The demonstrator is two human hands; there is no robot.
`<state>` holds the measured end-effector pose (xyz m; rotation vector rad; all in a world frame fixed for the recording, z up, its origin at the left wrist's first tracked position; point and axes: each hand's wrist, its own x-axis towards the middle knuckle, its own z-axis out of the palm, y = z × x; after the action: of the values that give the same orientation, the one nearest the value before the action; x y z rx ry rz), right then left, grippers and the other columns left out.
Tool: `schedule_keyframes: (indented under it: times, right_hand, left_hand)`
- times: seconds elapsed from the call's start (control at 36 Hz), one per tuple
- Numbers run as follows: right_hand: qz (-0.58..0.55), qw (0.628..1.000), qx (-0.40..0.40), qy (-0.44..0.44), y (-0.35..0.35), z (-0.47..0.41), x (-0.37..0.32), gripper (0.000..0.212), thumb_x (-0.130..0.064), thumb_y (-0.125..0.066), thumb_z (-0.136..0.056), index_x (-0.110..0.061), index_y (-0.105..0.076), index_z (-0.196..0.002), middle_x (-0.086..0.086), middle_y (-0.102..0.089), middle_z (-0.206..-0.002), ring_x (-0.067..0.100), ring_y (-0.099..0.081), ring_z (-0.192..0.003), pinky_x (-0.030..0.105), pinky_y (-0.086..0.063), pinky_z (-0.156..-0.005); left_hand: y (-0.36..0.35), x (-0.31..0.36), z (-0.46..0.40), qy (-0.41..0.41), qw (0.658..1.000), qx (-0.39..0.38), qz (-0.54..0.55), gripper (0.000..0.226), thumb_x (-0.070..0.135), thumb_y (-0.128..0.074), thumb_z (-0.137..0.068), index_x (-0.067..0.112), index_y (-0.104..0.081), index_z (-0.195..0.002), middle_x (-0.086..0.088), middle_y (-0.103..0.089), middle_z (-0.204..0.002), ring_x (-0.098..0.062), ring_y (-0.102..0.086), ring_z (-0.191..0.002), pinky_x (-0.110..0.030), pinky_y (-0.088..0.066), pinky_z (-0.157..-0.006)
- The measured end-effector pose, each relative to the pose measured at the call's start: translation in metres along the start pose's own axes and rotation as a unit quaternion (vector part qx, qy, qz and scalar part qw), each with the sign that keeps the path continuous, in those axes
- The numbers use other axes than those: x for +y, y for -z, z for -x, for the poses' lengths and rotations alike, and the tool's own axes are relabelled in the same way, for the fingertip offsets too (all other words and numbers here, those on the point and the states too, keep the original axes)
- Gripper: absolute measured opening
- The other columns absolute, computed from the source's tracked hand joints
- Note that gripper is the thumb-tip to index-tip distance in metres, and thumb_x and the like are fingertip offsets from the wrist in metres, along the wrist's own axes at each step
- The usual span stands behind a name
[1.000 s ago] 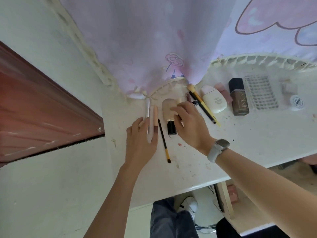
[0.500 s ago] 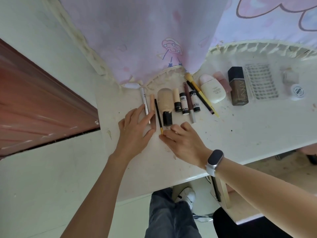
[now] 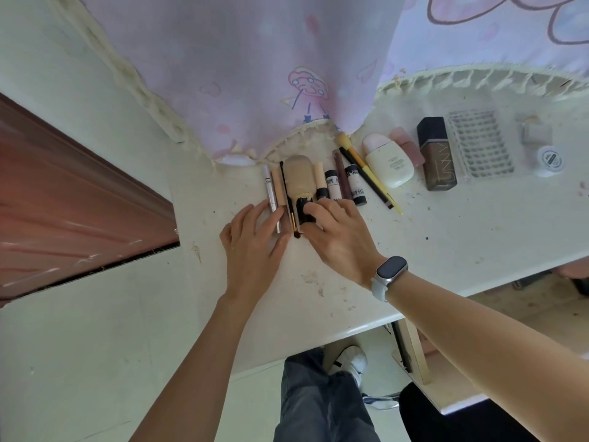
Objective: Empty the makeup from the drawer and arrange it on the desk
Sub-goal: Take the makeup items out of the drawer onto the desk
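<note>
A dark red door [image 3: 73, 199] stands at the far left, and beside it begins the white counter [image 3: 446, 237], with a pink curtain [image 3: 255, 59] hanging over its back edge. The left hand [image 3: 255, 247] lies flat on the counter with its fingers [image 3: 274, 218] straight and a little spread; the fingertips touch the near ends of a white pen-shaped tube [image 3: 270, 189] and a beige stick [image 3: 279, 193], which lie side by side. Next comes a thin black brush [image 3: 288, 202], then a beige bottle with a black cap [image 3: 299, 180]. The right hand [image 3: 341, 240], with a watch [image 3: 390, 272] on the wrist, curls its fingers [image 3: 322, 208] around this black cap and grips it. To the right lie small tubes [image 3: 333, 185] in a row, close together, then two long brushes [image 3: 366, 172] lying at a slant. After them comes a cream bottle [image 3: 389, 161], a pink item [image 3: 408, 145] partly behind it, and a dark square foundation bottle [image 3: 436, 154]. A clear lash tray [image 3: 481, 145] holds rows of dark lashes, as far as I can tell. A small round white jar [image 3: 549, 157] is last. Under the counter edge, at the right, a drawer [image 3: 411, 352] stands open; what is inside I cannot tell.
</note>
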<state>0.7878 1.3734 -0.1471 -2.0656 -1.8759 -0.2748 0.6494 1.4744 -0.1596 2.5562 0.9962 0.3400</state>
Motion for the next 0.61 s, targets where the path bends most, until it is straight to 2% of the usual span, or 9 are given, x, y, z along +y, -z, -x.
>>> schedule_keyframes:
  times: [0.14, 0.22, 0.33, 0.39, 0.5, 0.61]
  right_hand:
    - [-0.028, 1.0, -0.01, -0.008, 0.003, 0.005, 0.004, 0.002, -0.009, -0.066, -0.079, -0.01, -0.068, -0.079, 0.01, -0.065, -0.105, 0.03, -0.061, -0.1, 0.04, -0.047, -0.079]
    - [-0.061, 0.998, -0.021, 0.004, 0.008, 0.017, 0.005, 0.008, -0.009, -0.062, -0.081, -0.01, -0.069, -0.086, 0.013, -0.063, -0.111, 0.032, -0.058, -0.107, 0.041, -0.044, -0.084]
    - [-0.097, 0.994, -0.015, -0.044, 0.02, 0.045, 0.006, 0.014, -0.005, -0.057, -0.082, -0.007, -0.068, -0.091, 0.014, -0.063, -0.111, 0.031, -0.056, -0.109, 0.041, -0.045, -0.085]
    - [-0.105, 0.991, 0.003, -0.085, 0.029, 0.064, 0.009, 0.018, -0.001, -0.056, -0.08, -0.004, -0.068, -0.093, 0.015, -0.063, -0.109, 0.031, -0.057, -0.107, 0.041, -0.046, -0.083]
    - [-0.11, 0.979, 0.016, -0.173, 0.053, 0.118, 0.016, 0.024, 0.003, -0.05, -0.079, -0.002, -0.068, -0.095, 0.015, -0.064, -0.106, 0.031, -0.058, -0.101, 0.038, -0.047, -0.081]
    - [-0.111, 0.961, -0.006, -0.252, 0.076, 0.181, 0.027, 0.027, -0.002, -0.044, -0.083, 0.0, -0.067, -0.097, 0.016, -0.063, -0.103, 0.025, -0.055, -0.096, 0.035, -0.048, -0.078]
  left_hand:
    - [-0.002, 0.007, 0.0, 0.011, 1.0, -0.005, 0.028, 0.045, 0.027, -0.064, -0.086, 0.02, -0.054, -0.13, -0.008, -0.048, -0.137, -0.028, -0.041, -0.128, -0.041, -0.024, -0.104]
    - [-0.001, 0.016, 0.007, 0.03, 0.997, 0.002, 0.067, 0.05, 0.026, -0.063, -0.087, 0.019, -0.049, -0.134, -0.009, -0.044, -0.14, -0.026, -0.039, -0.129, -0.036, -0.021, -0.105]
    - [0.001, 0.041, 0.023, 0.041, 0.994, 0.009, 0.096, 0.047, 0.028, -0.056, -0.086, 0.015, -0.052, -0.131, -0.01, -0.046, -0.137, -0.027, -0.041, -0.127, -0.039, -0.025, -0.105]
    - [0.0, 0.058, 0.031, 0.025, 0.994, 0.011, 0.11, 0.042, 0.026, -0.055, -0.086, 0.013, -0.055, -0.126, -0.009, -0.049, -0.133, -0.026, -0.044, -0.124, -0.04, -0.031, -0.104]
    - [-0.007, 0.099, 0.047, -0.021, 0.989, -0.011, 0.148, 0.035, 0.019, -0.058, -0.087, 0.012, -0.057, -0.121, -0.007, -0.052, -0.13, -0.024, -0.047, -0.122, -0.036, -0.031, -0.104]
    - [-0.023, 0.148, 0.068, -0.123, 0.976, -0.054, 0.17, 0.03, 0.012, -0.061, -0.087, 0.007, -0.061, -0.116, -0.01, -0.057, -0.123, -0.025, -0.054, -0.113, -0.039, -0.045, -0.094]
